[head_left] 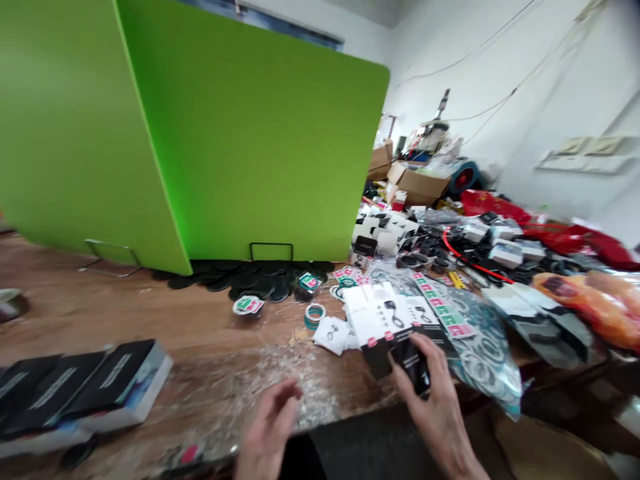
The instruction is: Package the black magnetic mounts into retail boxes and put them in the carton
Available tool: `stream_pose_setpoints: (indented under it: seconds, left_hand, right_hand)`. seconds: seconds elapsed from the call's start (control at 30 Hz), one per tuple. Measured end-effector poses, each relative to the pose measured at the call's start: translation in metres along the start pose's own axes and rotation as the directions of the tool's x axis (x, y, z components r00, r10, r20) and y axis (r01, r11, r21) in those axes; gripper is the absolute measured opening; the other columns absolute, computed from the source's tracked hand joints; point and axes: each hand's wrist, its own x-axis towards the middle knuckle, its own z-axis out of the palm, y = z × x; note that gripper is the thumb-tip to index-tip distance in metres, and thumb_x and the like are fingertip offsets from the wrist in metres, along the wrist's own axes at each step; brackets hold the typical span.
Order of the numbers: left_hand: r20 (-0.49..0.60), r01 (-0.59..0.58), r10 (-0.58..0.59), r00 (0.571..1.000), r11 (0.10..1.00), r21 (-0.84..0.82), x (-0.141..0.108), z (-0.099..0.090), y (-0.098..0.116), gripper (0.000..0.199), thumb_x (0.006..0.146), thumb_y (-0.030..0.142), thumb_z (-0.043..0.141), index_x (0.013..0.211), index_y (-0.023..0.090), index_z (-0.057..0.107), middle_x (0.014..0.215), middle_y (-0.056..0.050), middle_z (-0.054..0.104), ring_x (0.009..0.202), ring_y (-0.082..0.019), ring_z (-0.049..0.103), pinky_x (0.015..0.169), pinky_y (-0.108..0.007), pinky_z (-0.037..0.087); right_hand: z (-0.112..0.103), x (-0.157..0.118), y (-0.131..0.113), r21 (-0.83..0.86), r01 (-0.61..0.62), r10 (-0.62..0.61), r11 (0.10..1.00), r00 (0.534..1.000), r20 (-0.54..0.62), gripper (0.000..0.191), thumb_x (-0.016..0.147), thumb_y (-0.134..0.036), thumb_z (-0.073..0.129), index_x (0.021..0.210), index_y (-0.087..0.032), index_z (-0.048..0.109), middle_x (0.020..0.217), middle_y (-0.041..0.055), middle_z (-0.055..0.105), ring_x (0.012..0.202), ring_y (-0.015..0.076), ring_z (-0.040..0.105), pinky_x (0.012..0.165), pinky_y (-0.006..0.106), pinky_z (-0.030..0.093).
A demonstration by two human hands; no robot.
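My right hand [434, 393] pinches a small black printed card [414, 367] between thumb and fingers, over the front of a stack of flat black-and-white printed sheets [383, 310]. Whether the card is a single piece or a folded box is hard to tell. Above the table's front edge, my left hand [270, 423] holds nothing, its fingers loosely bent and slightly blurred. Small white cards [331, 333] with a printed picture lie left of the stack. Beside them sits a teal and white ring [315, 314].
Black boxes [107, 380] stand in a row at the left. Black discs [270, 283] lie along a green partition [260, 147]. Clear scraps [280, 380] litter the wooden table. To the right are a plastic bag of rings [485, 353] and a cluttered heap with cartons [420, 185].
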Motion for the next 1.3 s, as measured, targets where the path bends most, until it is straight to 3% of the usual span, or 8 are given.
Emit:
stream_pose_setpoints:
  seconds: [0.07, 0.17, 0.33, 0.5, 0.67, 0.77, 0.93, 1.3]
  left_hand:
    - [-0.014, 0.085, -0.092, 0.996, 0.959, -0.272, -0.006, 0.021, 0.01, 0.071, 0.061, 0.066, 0.07, 0.114, 0.02, 0.058, 0.101, -0.012, 0.071, 0.098, -0.031, 0.066, 0.087, -0.043, 0.053]
    - [-0.055, 0.07, -0.096, 0.994, 0.932, -0.356, -0.01, 0.019, 0.016, 0.056, 0.078, 0.052, 0.065, 0.122, 0.02, 0.053, 0.114, -0.011, 0.068, 0.105, -0.026, 0.064, 0.093, -0.037, 0.05]
    - [-0.001, 0.071, -0.071, 0.997, 0.996, -0.047, -0.02, -0.025, 0.02, 0.053, 0.084, 0.052, 0.057, 0.124, 0.018, 0.056, 0.107, -0.01, 0.07, 0.093, -0.025, 0.067, 0.08, -0.033, 0.055]
    - [0.039, 0.059, -0.065, 0.997, 0.988, 0.145, -0.028, -0.034, 0.016, 0.051, 0.084, 0.057, 0.051, 0.116, 0.019, 0.063, 0.099, -0.008, 0.072, 0.083, -0.023, 0.066, 0.073, -0.029, 0.055]
    - [-0.051, -0.124, 0.164, 0.985, 0.884, 0.45, -0.027, -0.036, -0.001, 0.036, 0.085, 0.051, 0.052, 0.101, 0.022, 0.066, 0.092, -0.005, 0.071, 0.082, -0.022, 0.064, 0.078, -0.031, 0.052]
    - [-0.069, -0.189, 0.264, 0.962, 0.827, 0.53, -0.023, -0.038, -0.005, 0.029, 0.087, 0.046, 0.051, 0.099, 0.023, 0.064, 0.089, -0.004, 0.069, 0.082, -0.021, 0.063, 0.08, -0.031, 0.051]
    - [-0.075, -0.204, 0.253, 0.964, 0.893, 0.401, -0.019, -0.036, 0.002, 0.026, 0.089, 0.045, 0.051, 0.094, 0.021, 0.062, 0.078, 0.0, 0.065, 0.069, -0.015, 0.06, 0.066, -0.024, 0.05]
    - [-0.022, -0.297, 0.362, 0.932, 0.797, 0.527, -0.018, -0.041, -0.002, 0.025, 0.092, 0.04, 0.047, 0.102, 0.023, 0.063, 0.1, -0.004, 0.069, 0.091, -0.02, 0.064, 0.084, -0.033, 0.051]
  right_hand:
    - [0.019, -0.037, -0.038, 0.032, 0.101, -0.104, 0.994, 0.991, 0.079, 0.048, 0.088, -0.031, 0.053, 0.133, -0.022, 0.041, 0.129, 0.0142, 0.049, 0.123, 0.0292, 0.046, 0.098, 0.05, 0.044]
    - [0.036, -0.072, -0.067, 0.051, 0.261, -0.266, 0.964, 0.941, 0.21, 0.057, 0.086, -0.039, 0.056, 0.138, -0.022, 0.038, 0.13, 0.0164, 0.049, 0.119, 0.0352, 0.049, 0.087, 0.053, 0.051]
    - [0.041, -0.049, -0.068, 0.089, 0.361, -0.365, 0.928, 0.839, 0.404, 0.057, 0.089, -0.016, 0.044, 0.143, -0.03, 0.033, 0.139, 0.0085, 0.047, 0.127, 0.0288, 0.045, 0.097, 0.049, 0.047]
    - [0.052, -0.021, -0.076, 0.044, 0.589, -0.532, 0.807, 0.693, 0.487, 0.058, 0.078, -0.004, 0.042, 0.132, -0.024, 0.046, 0.131, 0.0108, 0.054, 0.123, 0.0305, 0.045, 0.094, 0.05, 0.045]
    - [0.054, -0.033, -0.084, -0.071, 0.524, -0.412, 0.849, 0.741, 0.53, 0.017, 0.083, -0.01, 0.045, 0.085, -0.023, 0.056, 0.086, 0.0058, 0.06, 0.08, 0.0228, 0.055, 0.072, 0.039, 0.047]
    - [0.05, -0.038, -0.09, -0.066, 0.522, -0.423, 0.85, 0.753, 0.503, 0.025, 0.084, -0.008, 0.042, 0.095, -0.024, 0.057, 0.084, 0.0043, 0.059, 0.077, 0.022, 0.053, 0.073, 0.04, 0.044]
    - [0.051, -0.039, -0.093, -0.099, 0.495, -0.4, 0.863, 0.791, 0.464, 0.061, 0.077, 0.002, 0.034, 0.133, -0.021, 0.044, 0.125, 0.0127, 0.056, 0.114, 0.0312, 0.046, 0.09, 0.051, 0.039]
    - [0.038, -0.04, -0.104, 0.004, 0.396, -0.344, 0.918, 0.792, 0.504, 0.02, 0.089, -0.007, 0.038, 0.095, -0.022, 0.051, 0.083, 0.0019, 0.059, 0.081, 0.0198, 0.054, 0.081, 0.038, 0.039]
